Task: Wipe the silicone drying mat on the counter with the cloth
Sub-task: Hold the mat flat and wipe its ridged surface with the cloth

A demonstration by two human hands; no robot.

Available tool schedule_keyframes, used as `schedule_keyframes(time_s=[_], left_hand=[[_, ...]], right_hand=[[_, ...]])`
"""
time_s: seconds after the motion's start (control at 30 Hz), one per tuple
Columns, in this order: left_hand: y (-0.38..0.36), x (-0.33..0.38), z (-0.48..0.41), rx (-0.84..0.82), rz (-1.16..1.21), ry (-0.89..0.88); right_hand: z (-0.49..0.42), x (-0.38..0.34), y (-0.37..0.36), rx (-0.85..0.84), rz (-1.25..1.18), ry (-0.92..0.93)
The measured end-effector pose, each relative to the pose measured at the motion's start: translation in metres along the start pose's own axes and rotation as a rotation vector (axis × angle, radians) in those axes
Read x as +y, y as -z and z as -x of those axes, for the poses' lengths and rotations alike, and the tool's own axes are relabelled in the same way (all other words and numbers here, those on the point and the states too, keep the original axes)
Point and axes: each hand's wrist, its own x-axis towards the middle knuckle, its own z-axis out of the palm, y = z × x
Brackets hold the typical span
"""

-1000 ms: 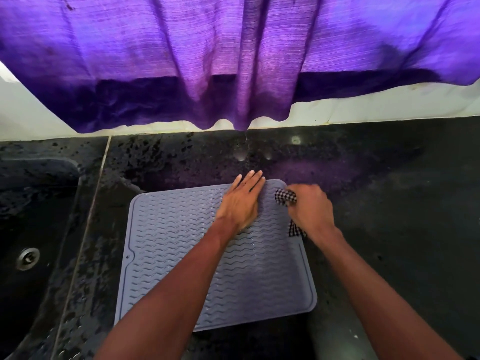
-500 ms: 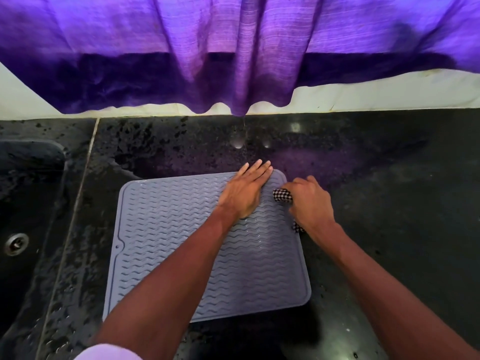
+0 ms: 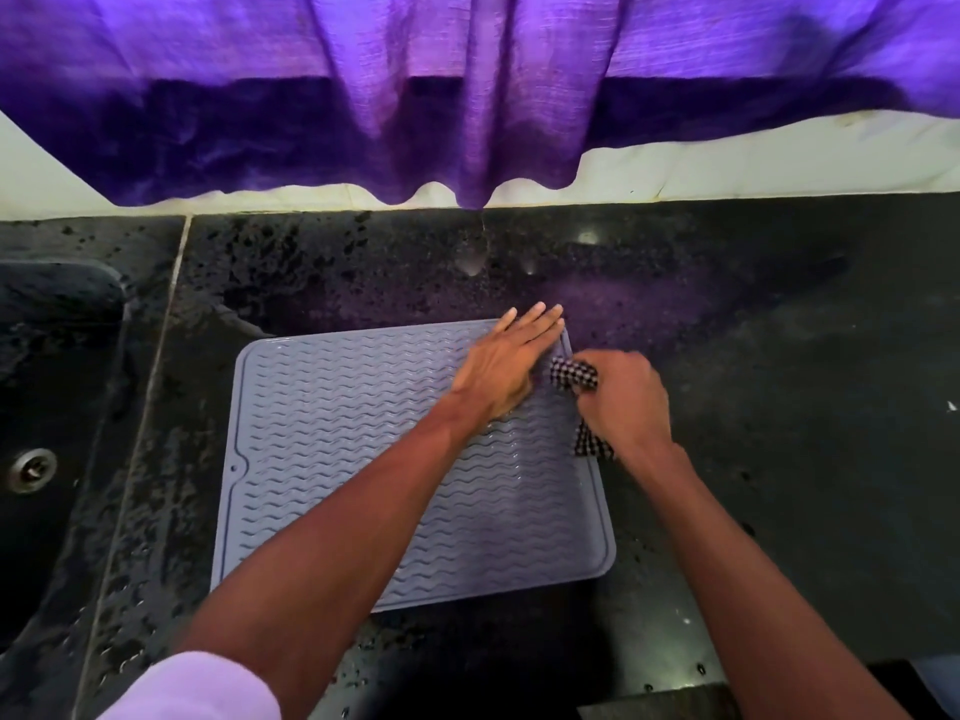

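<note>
A grey-blue silicone drying mat (image 3: 337,459) with wavy ridges lies flat on the black speckled counter (image 3: 779,407). My left hand (image 3: 506,363) rests flat on the mat's far right corner, fingers straight and pointing away from me. My right hand (image 3: 626,400) grips a bunched black-and-white checked cloth (image 3: 571,375) at the mat's right edge. One end of the cloth sticks out toward my left hand, and another bit shows below my wrist.
A dark sink (image 3: 47,407) with a metal drain (image 3: 32,469) lies to the left, past a counter seam. A purple curtain (image 3: 467,96) hangs over the white back wall. The counter is wet around the mat.
Both hands stay at the mat's far right corner. The right hand with the cloth has shifted slightly along the right edge. The view has tilted a little.
</note>
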Motion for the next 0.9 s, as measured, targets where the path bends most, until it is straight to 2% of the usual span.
schedule_keyframes(time_s=[0.13,0.3,0.53,0.9], left_hand=[[-0.01,0.0,0.0,-0.016,0.042,-0.016],[-0.014,-0.001,0.001,0.018,-0.011,-0.018],[-0.013,-0.002,0.003,0.04,-0.049,-0.035],[-0.012,-0.002,0.003,0.028,-0.056,-0.028]], right_hand=[[-0.001,-0.007,-0.005,-0.044,0.156,0.067],[0.031,-0.001,-0.006,-0.099,0.144,0.024],[0.078,0.009,-0.009,-0.13,0.249,0.115],[0.155,0.04,-0.013,-0.189,0.175,0.076]])
